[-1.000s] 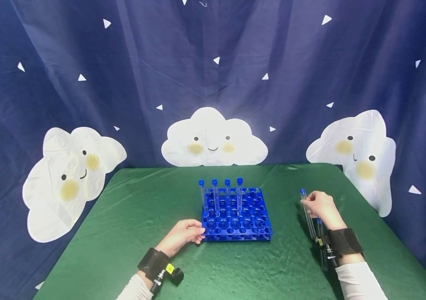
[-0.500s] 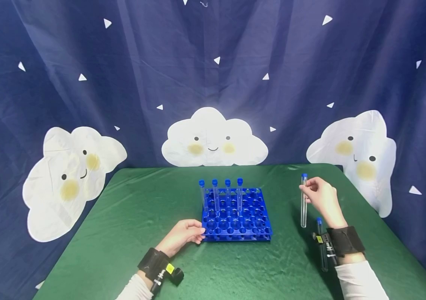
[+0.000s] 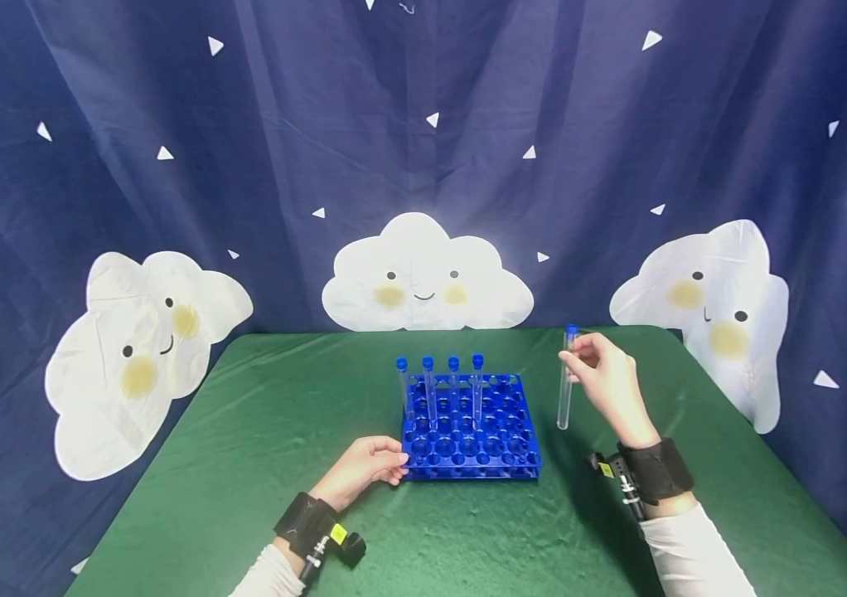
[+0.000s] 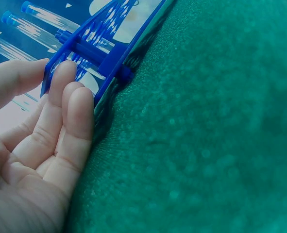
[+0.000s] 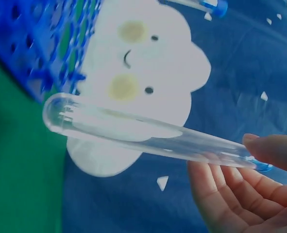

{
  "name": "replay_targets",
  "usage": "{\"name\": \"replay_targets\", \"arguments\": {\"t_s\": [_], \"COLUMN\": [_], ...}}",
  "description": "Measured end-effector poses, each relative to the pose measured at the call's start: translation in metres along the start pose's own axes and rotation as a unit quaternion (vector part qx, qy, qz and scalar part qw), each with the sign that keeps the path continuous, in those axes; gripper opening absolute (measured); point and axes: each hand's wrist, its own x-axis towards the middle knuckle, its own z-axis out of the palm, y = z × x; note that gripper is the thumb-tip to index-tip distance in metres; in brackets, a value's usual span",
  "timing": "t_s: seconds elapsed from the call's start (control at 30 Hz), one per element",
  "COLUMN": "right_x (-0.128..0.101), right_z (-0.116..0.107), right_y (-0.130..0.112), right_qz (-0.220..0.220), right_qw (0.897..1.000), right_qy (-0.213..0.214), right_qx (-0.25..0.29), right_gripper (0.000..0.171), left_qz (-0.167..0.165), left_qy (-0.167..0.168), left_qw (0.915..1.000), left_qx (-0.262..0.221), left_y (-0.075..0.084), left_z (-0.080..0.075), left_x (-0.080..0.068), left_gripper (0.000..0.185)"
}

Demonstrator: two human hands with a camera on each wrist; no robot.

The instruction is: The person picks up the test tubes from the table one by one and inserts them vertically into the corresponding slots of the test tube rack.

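A blue tube rack stands mid-table with several blue-capped clear tubes upright in its back row. My left hand rests on the green cloth, fingertips touching the rack's front-left corner. My right hand pinches a clear test tube near its blue cap, holding it upright in the air just right of the rack. In the right wrist view the tube runs across the frame, thumb pressed near the cap, round bottom end free.
The green cloth-covered table has its far edge against a dark blue curtain with white cloud cut-outs. Black straps with cameras sit on both wrists.
My right hand has lifted the test tube off the table at the right and carried it up and left toward the rack. The left hand has stayed on the rack's corner.
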Motion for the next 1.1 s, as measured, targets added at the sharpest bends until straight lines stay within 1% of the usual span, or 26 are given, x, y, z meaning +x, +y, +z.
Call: {"name": "replay_targets", "arguments": {"t_s": [0.2, 0.4, 0.53, 0.67, 0.87, 1.1], "right_x": [0.001, -0.001, -0.003, -0.005, -0.008, -0.010], "right_z": [0.017, 0.035, 0.045, 0.054, 0.063, 0.068], "right_y": [-0.013, -0.021, -0.024, -0.026, -0.027, -0.026], "right_qz": [-0.020, -0.031, -0.038, -0.043, -0.040, -0.039], "right_qw": [1.000, 0.999, 0.998, 0.998, 0.999, 0.998], "right_qy": [0.007, 0.000, -0.004, -0.003, -0.003, -0.025], "right_qx": [0.015, 0.036, 0.041, 0.036, 0.033, 0.032], "right_gripper": [0.020, 0.019, 0.019, 0.019, 0.020, 0.019], "left_qz": [0.004, 0.012, 0.002, 0.002, 0.006, 0.006], "left_qy": [-0.005, -0.011, -0.006, -0.004, -0.005, -0.003], "left_qw": [1.0000, 0.9999, 1.0000, 1.0000, 1.0000, 1.0000], "left_qx": [0.001, 0.004, -0.002, -0.001, 0.001, 0.000], "left_y": [-0.002, -0.003, -0.002, -0.002, -0.002, -0.004], "left_z": [-0.001, -0.002, -0.001, -0.001, 0.000, -0.001], "left_x": [0.001, 0.001, 0.001, 0.000, 0.001, 0.002], "left_gripper": [0.027, 0.023, 0.023, 0.025, 0.023, 0.021]}}
